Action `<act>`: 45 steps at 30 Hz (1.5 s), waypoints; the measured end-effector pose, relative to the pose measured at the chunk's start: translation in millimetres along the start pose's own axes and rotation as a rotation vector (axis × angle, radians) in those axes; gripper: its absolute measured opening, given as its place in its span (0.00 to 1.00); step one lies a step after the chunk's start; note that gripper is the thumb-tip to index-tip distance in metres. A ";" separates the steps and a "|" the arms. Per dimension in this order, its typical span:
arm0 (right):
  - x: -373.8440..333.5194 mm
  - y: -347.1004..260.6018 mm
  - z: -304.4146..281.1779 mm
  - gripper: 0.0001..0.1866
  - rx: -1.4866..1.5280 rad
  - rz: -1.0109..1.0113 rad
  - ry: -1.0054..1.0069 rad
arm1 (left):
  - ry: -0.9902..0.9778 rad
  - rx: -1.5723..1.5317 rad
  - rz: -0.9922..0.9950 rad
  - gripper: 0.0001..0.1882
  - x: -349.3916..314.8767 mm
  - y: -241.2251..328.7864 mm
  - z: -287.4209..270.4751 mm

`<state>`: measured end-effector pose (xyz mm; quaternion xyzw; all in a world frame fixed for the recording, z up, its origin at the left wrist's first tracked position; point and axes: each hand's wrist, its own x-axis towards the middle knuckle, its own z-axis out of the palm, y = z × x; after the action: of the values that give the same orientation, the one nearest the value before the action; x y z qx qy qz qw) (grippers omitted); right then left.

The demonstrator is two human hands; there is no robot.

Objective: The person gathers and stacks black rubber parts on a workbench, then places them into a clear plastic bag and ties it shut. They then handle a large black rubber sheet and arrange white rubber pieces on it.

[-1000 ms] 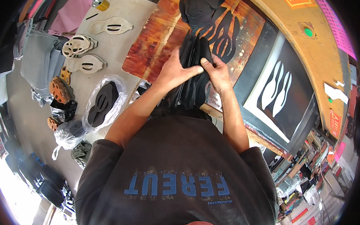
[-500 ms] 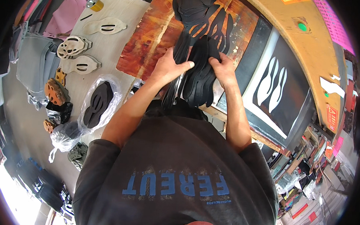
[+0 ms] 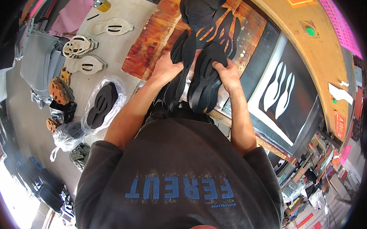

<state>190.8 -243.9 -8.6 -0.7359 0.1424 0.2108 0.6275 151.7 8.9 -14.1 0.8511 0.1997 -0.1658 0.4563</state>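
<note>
Between my forearms are two stacks of thin black sole-shaped cutouts, one in each hand. My left hand (image 3: 168, 69) is closed round the left stack (image 3: 186, 53), whose layers stand partly on edge and fan out at the lower end. With the thumb on top, my right hand (image 3: 228, 74) grips the right stack (image 3: 206, 70), its slotted upper face showing. A narrow gap separates the stacks. Beyond them, a loose pile of similar black cutouts (image 3: 200, 13) lies on a glossy reddish-brown board (image 3: 147, 43). Some fingers of both hands are hidden behind the stacks.
On the pale table (image 3: 134, 14) to the left are beige sole templates (image 3: 85, 64), a yellow can (image 3: 102, 3) and a plastic bag of black cutouts (image 3: 103, 105). At right, a black sheet with sole-shaped openings (image 3: 291, 90) lies beside a curved yellow machine frame (image 3: 317, 50).
The two stacks have come apart, with the left one tilted more on edge. The right stack's layers look more evenly gathered. My left thumb has drawn back leftward.
</note>
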 end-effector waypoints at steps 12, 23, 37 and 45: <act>-1.7 -24.0 17.0 0.44 -0.412 -0.123 -0.084 | -0.068 -0.047 0.330 0.35 -43.0 31.6 41.4; -15.0 -39.2 1.1 0.26 -0.381 0.012 -0.042 | -0.144 -0.519 0.096 0.21 -31.1 23.9 9.5; 2.1 -13.9 10.8 0.29 -0.212 -0.017 -0.153 | -0.370 -0.666 0.002 0.26 -16.1 10.2 16.6; -15.0 -50.8 5.2 0.24 -0.502 -0.038 -0.049 | -0.177 -0.597 -0.092 0.26 -7.5 -4.2 30.7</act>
<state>201.2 -230.9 42.0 -0.8659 0.0567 0.2456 0.4322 140.1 -16.3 -29.8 0.6518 0.2374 -0.1939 0.6937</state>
